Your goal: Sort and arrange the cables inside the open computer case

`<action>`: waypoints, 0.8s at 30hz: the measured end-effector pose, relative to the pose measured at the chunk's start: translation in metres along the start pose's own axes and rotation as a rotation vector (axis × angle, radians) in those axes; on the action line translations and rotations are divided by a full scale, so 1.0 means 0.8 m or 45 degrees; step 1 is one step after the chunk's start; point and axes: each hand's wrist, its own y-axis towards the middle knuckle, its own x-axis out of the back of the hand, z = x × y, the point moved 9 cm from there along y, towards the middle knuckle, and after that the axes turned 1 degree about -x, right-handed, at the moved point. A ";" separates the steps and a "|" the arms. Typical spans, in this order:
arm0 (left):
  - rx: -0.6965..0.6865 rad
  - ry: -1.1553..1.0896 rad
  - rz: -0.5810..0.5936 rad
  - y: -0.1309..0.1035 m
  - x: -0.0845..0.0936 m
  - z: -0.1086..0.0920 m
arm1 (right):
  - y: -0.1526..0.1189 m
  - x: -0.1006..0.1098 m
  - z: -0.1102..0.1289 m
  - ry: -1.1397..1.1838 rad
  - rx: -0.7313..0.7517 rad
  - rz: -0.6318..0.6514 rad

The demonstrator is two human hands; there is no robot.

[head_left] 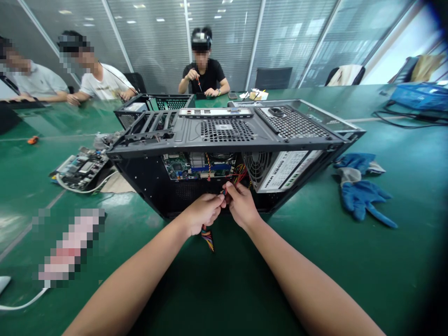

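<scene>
An open black computer case [224,147] lies on the green table in front of me, its open side facing me. Both hands meet at that opening, pinching a bundle of coloured power cables [207,239]. My left hand [205,212] is closed around the bundle, whose loose end hangs below it. Fingers of my right hand [241,203] are closed on the same cables just to the right. The wires run toward the power supply [280,172] at the right inside the case. Behind the hands sits the motherboard [199,165]. The exact spot between my fingertips is partly hidden.
Blue work gloves [364,191] lie to the right. On the left are a loose circuit board [82,168], a blurred power strip [70,247] and an orange object [32,140]. A second case [157,100] stands behind. Across the table, a person [205,70] holds a screwdriver; others sit left.
</scene>
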 end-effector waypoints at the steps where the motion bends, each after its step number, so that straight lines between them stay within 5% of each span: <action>1: -0.043 0.093 -0.038 0.001 0.002 -0.002 | 0.001 0.002 -0.001 -0.014 0.005 -0.011; 7: -0.471 0.799 -0.311 -0.003 0.012 -0.038 | 0.005 0.010 -0.007 -0.038 0.026 -0.073; 12: -0.626 0.933 -0.386 -0.004 0.014 -0.049 | 0.006 0.012 -0.010 -0.058 0.034 -0.088; 16: -0.527 0.900 -0.296 0.000 0.012 -0.042 | 0.005 0.007 -0.009 -0.026 0.031 -0.057; 24: -0.068 0.162 0.012 0.006 0.004 0.001 | 0.000 0.002 -0.002 -0.048 0.048 -0.008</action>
